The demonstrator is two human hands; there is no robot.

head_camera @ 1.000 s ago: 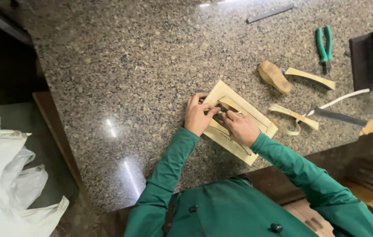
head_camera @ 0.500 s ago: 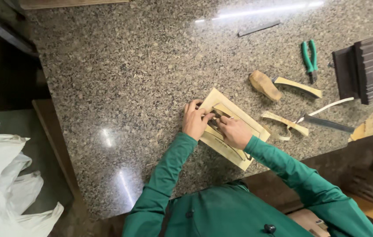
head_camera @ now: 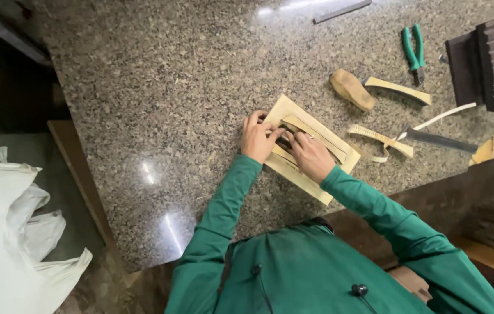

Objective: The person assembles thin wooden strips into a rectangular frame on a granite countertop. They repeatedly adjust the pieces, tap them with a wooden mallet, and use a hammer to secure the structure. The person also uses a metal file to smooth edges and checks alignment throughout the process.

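Note:
A flat rectangular wooden frame piece (head_camera: 322, 139) with a long cut-out lies on the speckled granite counter (head_camera: 171, 87). My left hand (head_camera: 257, 138) presses on its near-left corner, fingers spread over the wood. My right hand (head_camera: 310, 154) rests on the middle of the piece, fingertips pushed into the cut-out slot beside the left fingers. Whether a small tool sits under the fingers is hidden. Both sleeves are green.
To the right lie a tan wooden block (head_camera: 352, 89), curved pale wood strips (head_camera: 397, 89), a toothed strip (head_camera: 382, 138), a dark blade with white handle (head_camera: 440, 139), green-handled pliers (head_camera: 413, 51) and a dark ridged block (head_camera: 483, 63). White plastic bags (head_camera: 14, 232) sit on the floor at left.
Both hands stay on the wooden piece with only small finger shifts. The view has drifted slightly, so the counter items sit a little differently in frame.

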